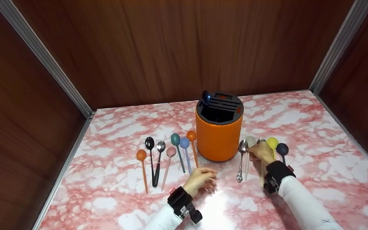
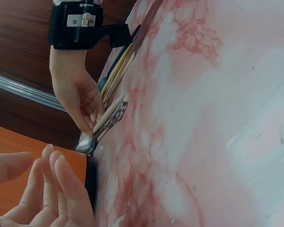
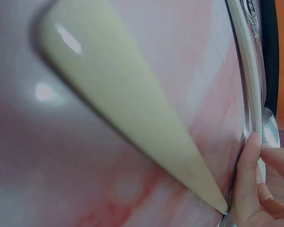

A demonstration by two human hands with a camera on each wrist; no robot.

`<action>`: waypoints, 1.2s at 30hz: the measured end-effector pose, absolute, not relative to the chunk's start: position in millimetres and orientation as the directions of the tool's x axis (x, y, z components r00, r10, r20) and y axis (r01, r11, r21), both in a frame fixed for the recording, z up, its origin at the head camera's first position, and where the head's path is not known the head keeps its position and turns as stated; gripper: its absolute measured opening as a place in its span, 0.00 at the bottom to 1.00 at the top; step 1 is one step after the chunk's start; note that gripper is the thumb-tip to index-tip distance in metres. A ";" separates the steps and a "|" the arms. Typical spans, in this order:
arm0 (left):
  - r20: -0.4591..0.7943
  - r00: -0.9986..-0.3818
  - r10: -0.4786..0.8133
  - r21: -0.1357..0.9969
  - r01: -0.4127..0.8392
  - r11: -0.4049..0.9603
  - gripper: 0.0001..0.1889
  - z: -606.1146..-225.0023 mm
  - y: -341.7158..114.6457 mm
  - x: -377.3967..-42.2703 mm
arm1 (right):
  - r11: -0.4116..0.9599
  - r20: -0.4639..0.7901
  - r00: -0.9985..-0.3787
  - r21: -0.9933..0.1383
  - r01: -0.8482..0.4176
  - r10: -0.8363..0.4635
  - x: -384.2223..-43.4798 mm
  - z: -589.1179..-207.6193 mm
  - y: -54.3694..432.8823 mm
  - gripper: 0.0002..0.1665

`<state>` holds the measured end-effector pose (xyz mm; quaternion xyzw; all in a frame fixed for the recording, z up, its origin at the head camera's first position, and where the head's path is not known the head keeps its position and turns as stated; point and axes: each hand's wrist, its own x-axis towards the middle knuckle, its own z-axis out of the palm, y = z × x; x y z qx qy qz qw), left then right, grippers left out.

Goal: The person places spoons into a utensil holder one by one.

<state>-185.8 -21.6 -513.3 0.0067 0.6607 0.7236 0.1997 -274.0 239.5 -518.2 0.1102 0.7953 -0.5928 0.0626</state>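
My right hand [image 1: 262,151] pinches the handle of a whitish spoon [image 3: 250,71] near its neck, thumb and forefinger right at it. An ornate silver spoon [image 1: 243,146] lies close to its left. Under the hand is a spoon with a cream handle [image 3: 123,94], its head partly hidden. A yellow spoon [image 1: 272,142] and a dark blue spoon [image 1: 282,149] lie just to the right. My left hand [image 1: 200,180] hovers with loosely bent fingers in front of the orange cutlery holder [image 1: 219,140], holding nothing. A shiny blue piece of cutlery [image 1: 206,98] stands in the holder's black slotted top.
Left of the holder several spoons lie spread out, among them an orange one [image 1: 141,155], a black one [image 1: 149,143], a pink one [image 1: 171,151] and a green one [image 1: 175,139]. Wood-patterned panels [image 1: 158,51] enclose the marbled table [image 1: 101,204] at the back and sides.
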 end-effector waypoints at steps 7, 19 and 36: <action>-0.279 -0.915 0.291 0.952 -0.303 -0.040 0.12 -515.8 -13.5 -183.2 | 0.203 -0.297 -0.950 -0.928 0.311 0.097 -273.5 -516.6 239.3 0.03; -0.314 -0.900 0.301 0.943 -0.332 -0.010 0.10 -519.9 11.6 -185.0 | -0.050 -0.312 -0.948 -0.950 0.309 0.062 -256.9 -518.4 245.4 0.08; -0.326 -0.877 0.353 0.927 -0.369 -0.062 0.09 -521.2 37.3 -186.6 | -0.166 -0.214 -0.977 -0.964 0.209 0.009 -229.5 -515.7 232.6 0.13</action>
